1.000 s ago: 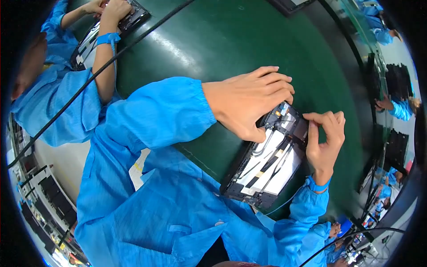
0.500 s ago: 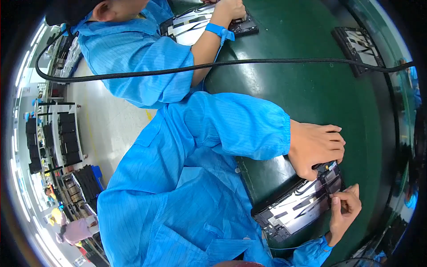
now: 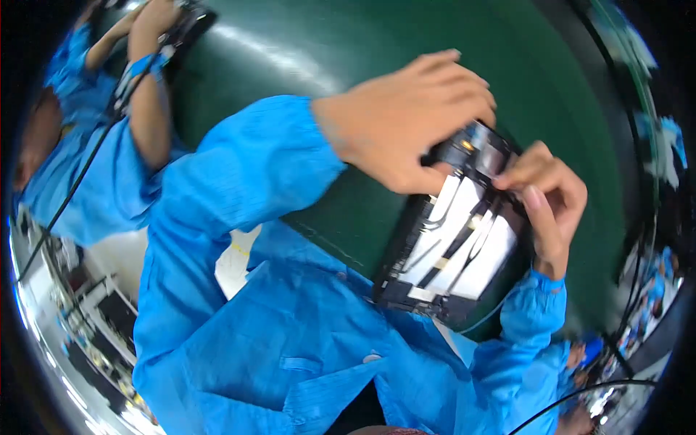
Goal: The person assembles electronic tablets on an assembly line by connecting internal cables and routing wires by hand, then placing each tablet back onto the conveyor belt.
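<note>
An opened tablet-like device point(image 3: 467, 250) lies at a slant on the green table, its black frame around silver-white panels crossed by dark cables. My left hand point(image 3: 409, 119) spans its far end, fingers curled over the far edge and thumb pressed on the near left side, gripping it. Close by, my right hand point(image 3: 554, 192) pinches with thumb and forefinger at the device's right edge, near the far end. Whatever sits between those fingertips is too small and blurred to make out. A thin cord runs from my right cuff.
At the upper left, a co-worker's hand point(image 3: 156, 18) and blue sleeve point(image 3: 109, 188) are over another dark device. The green tabletop point(image 3: 348, 43) stretches away beyond my hands. A black cable point(image 3: 80, 174) crosses the left side. More people and equipment blur along the right rim.
The whole view has swung round, so the co-worker now sits at the upper left and the device looks steeper and larger. Both my hands stay at the device's far end.
</note>
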